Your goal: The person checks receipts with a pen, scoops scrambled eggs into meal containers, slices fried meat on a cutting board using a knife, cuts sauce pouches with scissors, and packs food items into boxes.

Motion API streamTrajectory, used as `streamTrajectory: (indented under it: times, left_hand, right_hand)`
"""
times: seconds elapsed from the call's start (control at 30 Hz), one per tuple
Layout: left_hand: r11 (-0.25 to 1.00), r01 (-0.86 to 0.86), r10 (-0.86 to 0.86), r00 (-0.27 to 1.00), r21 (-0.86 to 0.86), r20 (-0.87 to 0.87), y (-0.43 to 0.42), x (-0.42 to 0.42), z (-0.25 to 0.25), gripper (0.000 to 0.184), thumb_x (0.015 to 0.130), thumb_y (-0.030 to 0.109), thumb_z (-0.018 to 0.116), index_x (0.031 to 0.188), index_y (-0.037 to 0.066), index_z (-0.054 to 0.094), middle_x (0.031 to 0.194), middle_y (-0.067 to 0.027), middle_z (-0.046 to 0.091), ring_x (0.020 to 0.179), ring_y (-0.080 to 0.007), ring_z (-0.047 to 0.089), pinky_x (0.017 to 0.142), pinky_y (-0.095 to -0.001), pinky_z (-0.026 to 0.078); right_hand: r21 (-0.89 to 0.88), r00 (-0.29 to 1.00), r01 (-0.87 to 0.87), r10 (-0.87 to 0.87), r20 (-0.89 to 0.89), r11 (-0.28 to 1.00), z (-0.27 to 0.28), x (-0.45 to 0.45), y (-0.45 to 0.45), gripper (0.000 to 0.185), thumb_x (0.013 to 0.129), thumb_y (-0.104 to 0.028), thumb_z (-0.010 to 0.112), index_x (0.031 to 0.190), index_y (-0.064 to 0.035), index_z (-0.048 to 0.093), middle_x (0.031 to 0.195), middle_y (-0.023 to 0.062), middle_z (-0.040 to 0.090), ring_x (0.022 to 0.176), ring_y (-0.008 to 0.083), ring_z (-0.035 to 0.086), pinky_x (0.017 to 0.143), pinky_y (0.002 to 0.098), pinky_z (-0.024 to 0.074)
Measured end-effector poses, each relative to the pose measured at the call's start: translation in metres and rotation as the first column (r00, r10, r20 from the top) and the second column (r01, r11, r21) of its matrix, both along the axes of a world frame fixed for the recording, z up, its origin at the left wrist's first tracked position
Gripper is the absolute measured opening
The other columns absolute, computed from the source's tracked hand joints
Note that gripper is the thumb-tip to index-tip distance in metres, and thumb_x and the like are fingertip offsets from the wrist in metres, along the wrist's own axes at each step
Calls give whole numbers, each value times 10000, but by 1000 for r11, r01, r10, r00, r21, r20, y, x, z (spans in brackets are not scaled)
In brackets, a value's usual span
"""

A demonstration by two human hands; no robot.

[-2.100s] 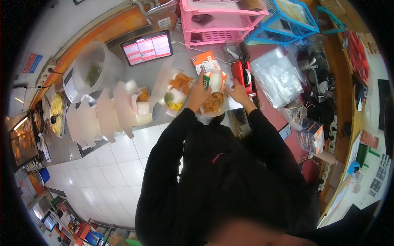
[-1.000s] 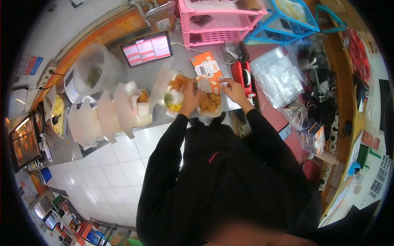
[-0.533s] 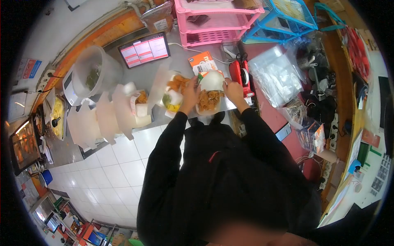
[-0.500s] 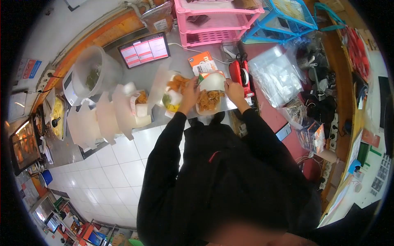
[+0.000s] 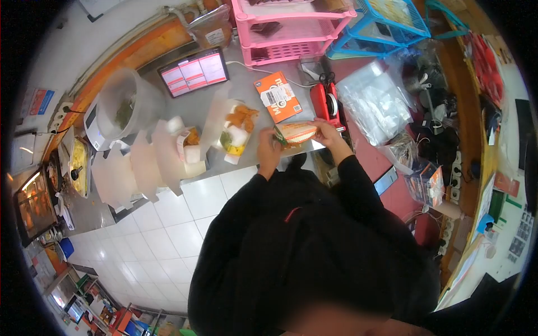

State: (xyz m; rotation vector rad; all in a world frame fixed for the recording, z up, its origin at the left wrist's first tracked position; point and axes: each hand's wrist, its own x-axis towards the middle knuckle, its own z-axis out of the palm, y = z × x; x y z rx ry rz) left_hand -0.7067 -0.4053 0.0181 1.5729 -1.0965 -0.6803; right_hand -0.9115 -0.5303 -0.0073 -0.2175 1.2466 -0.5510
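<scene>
A small takeaway food box (image 5: 297, 133) with an orange-and-white printed lid lies at the counter's front edge, its lid folded over the fried food inside. Some brown fried food still shows below the lid. My left hand (image 5: 269, 150) grips the box's left side, fingers bent at its corner. On the opposite side, my right hand (image 5: 330, 140) holds the lid's edge between its fingers. Just left of my left hand stands an open box (image 5: 235, 150) with fried chicken (image 5: 242, 119), white rice and something yellow and green.
Several open white boxes (image 5: 143, 162) stand in a row at the left. Behind lie a tablet (image 5: 194, 71), an orange printed box (image 5: 278, 96) and a red tape dispenser (image 5: 324, 103). Plastic bags (image 5: 374, 101) and a phone (image 5: 385, 180) are at the right.
The box's lid, raised before with its white inside showing, has come down over the food. My left hand has moved lower right, away from the neighbouring open box.
</scene>
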Motion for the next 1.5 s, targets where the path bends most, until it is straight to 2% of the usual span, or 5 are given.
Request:
streamTrajectory:
  times: [0.1, 0.4, 0.9, 1.3, 1.5]
  left_hand:
    - [938, 48, -126, 969, 344, 211, 18, -1, -63, 368, 780, 53, 583, 1147, 54, 545, 1010, -134, 585, 932, -275, 593, 771, -340, 497]
    - [867, 281, 277, 411, 410, -869, 26, -15, -42, 413, 891, 286, 585, 1138, -39, 521, 997, -153, 583, 947, -268, 588, 743, -427, 571]
    - [921, 53, 179, 822, 386, -540, 30, -13, -25, 352, 746, 145, 797, 983, -39, 613, 849, -62, 623, 756, -123, 611, 636, -231, 525]
    - [935, 168, 153, 602, 311, -784, 42, -9, -55, 530, 738, 141, 806, 1162, -60, 559, 974, -89, 628, 839, -132, 591, 735, -267, 505]
    - [984, 18, -56, 975, 175, 213, 27, -15, -85, 628, 826, 272, 700, 1304, -60, 463, 947, -181, 627, 868, -311, 638, 778, -376, 503]
  right_hand:
    - [-215, 965, -195, 148, -215, 957, 36, 3, 10, 576, 755, -144, 763, 1252, -136, 472, 993, 52, 572, 870, 183, 617, 688, 361, 564]
    - [-315, 869, -474, 379, -318, 822, -8, -6, 57, 433, 979, -315, 448, 1385, -168, 419, 1059, 42, 598, 904, 143, 607, 696, 309, 522]
    - [-127, 109, -978, 109, -988, -168, 40, 32, 46, 906, 680, -152, 715, 1448, -126, 235, 1387, 246, 311, 1313, 409, 313, 1027, 461, 365]
    - [-145, 147, -988, 36, -988, 61, 43, 63, 75, 1057, 511, -392, 826, 1395, -114, 317, 1230, 184, 381, 1187, 371, 356, 897, 502, 404]
    - [-77, 78, -994, 19, -997, 83, 38, 69, 74, 1037, 527, -396, 823, 1389, -109, 323, 1231, 173, 382, 1186, 362, 357, 886, 498, 402]
